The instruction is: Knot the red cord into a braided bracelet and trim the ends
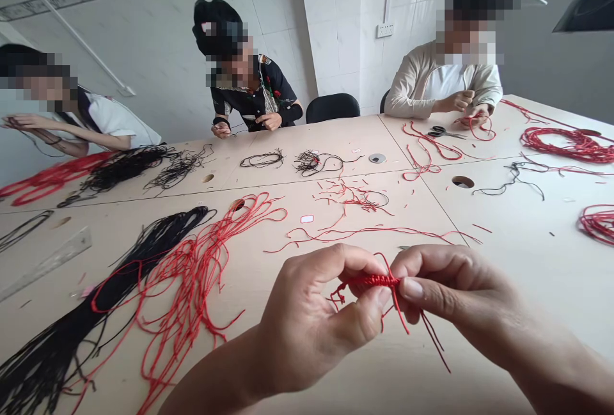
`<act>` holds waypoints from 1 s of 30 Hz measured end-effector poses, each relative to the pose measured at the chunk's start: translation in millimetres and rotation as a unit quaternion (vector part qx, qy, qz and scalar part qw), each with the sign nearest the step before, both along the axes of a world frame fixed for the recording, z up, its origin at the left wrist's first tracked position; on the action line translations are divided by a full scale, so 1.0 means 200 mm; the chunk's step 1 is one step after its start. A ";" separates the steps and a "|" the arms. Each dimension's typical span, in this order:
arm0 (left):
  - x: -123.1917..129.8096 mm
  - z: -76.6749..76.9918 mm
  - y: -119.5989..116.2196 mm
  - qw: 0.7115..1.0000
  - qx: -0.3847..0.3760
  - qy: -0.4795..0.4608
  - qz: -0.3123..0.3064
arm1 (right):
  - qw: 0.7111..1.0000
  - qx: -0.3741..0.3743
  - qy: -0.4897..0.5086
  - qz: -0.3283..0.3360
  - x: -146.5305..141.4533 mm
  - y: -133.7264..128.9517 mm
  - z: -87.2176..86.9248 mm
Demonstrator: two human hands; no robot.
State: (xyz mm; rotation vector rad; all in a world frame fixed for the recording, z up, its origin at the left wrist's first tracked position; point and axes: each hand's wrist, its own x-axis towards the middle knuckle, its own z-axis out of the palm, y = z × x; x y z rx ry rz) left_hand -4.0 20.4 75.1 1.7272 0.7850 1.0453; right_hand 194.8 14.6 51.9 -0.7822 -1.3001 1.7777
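Note:
A knotted red cord bracelet (pixel 377 281) is held above the table between my two hands. My left hand (pixel 322 313) pinches its thick braided part between thumb and fingers, with a small knotted end poking out to the left. At the braid's right end, my right hand (pixel 444 287) pinches the cord with thumb and forefinger. One loose red strand loops over the top and hangs below the braid. Thin dark red cord ends dangle beneath my right fingers. The fingertips hide part of the braid.
A bundle of black cords (pixel 139 274) and a heap of red cords (pixel 192 274) lie to the left, near a clear ruler (pixel 48 265). Red scraps (pixel 352 196) litter the middle. Scissors (pixel 444 132) lie near a person across the table; two other people handle cords.

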 end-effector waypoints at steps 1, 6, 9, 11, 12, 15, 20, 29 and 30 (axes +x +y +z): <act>0.00 0.00 0.00 1.000 -0.001 0.001 0.001 | 1.000 0.001 -0.004 -0.001 0.00 0.00 0.00; -0.02 -0.01 -0.01 1.000 -0.009 0.005 -0.007 | 1.000 0.000 -0.011 -0.003 -0.01 0.00 0.00; -0.02 -0.02 -0.01 1.000 -0.006 0.004 0.000 | 1.000 -0.002 -0.018 -0.011 -0.01 0.00 0.01; -0.02 -0.02 -0.01 1.000 -0.004 0.001 0.008 | 1.000 0.000 -0.023 -0.012 -0.01 0.00 0.02; -0.01 -0.02 -0.01 1.000 -0.004 -0.002 0.011 | 1.000 0.001 -0.022 -0.012 -0.01 0.00 0.02; -0.01 -0.02 -0.01 1.000 -0.011 -0.011 0.016 | 1.000 0.011 -0.018 -0.017 -0.02 0.00 0.02; 0.00 0.00 0.00 0.998 -0.055 -0.014 -0.001 | 0.996 0.040 -0.062 -0.049 -0.02 -0.01 0.03; -0.04 0.04 0.05 0.990 -0.131 0.047 -0.020 | 0.974 0.133 -0.146 -0.110 -0.01 0.00 0.06; -0.04 0.04 0.05 0.986 -0.155 0.042 -0.034 | 0.972 0.139 -0.147 -0.116 -0.01 0.00 0.06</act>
